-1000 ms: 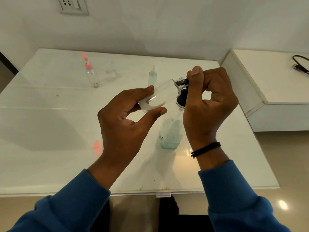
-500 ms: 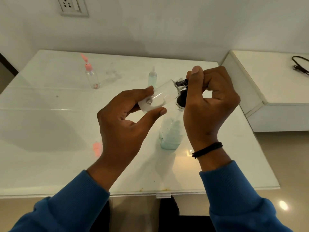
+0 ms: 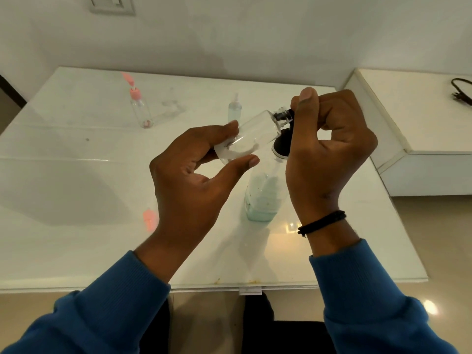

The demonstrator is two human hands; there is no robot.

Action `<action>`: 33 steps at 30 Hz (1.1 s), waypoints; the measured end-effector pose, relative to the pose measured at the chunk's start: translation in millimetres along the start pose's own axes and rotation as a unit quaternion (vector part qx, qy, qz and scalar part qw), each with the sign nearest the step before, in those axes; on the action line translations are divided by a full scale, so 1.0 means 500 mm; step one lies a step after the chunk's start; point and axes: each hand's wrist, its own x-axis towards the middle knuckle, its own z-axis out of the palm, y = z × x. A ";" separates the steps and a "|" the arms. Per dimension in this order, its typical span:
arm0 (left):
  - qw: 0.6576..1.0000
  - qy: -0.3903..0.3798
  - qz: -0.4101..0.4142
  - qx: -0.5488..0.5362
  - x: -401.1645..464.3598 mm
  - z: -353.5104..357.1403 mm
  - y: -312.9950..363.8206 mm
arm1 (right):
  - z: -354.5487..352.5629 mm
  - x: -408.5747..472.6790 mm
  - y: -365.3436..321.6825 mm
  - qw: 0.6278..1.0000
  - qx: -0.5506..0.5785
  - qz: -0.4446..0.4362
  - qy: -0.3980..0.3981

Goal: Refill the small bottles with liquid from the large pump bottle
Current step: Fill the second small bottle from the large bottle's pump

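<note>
Table [image 3: 63,180]: white, glossy top, carries everything. At 11 o'clock a small clear bottle with pink flip cap [image 3: 140,107] stands upright, cap hinged open. At 8 o'clock, just beside the left wrist, a pink cap [image 3: 150,219] lies on the surface. Left hand [image 3: 189,180] holds the base of a small clear bottle [image 3: 249,134] between thumb and fingers, bottle raised off the table and tilted, neck toward 2 o'clock. Behind it, at 12 o'clock, a small spray bottle [image 3: 234,108] stands upright. Large pump bottle [image 3: 263,195] stands near centre, below the tilted bottle, pale blue liquid low inside. Right hand [image 3: 329,144], fingers curled, pinches the black pump nozzle [image 3: 286,114] at the tilted bottle's neck.
</note>
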 end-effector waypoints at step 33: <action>1.000 0.003 -0.011 -0.005 -0.002 0.000 0.001 | 0.000 -0.004 -0.005 1.000 -0.008 0.016 0.003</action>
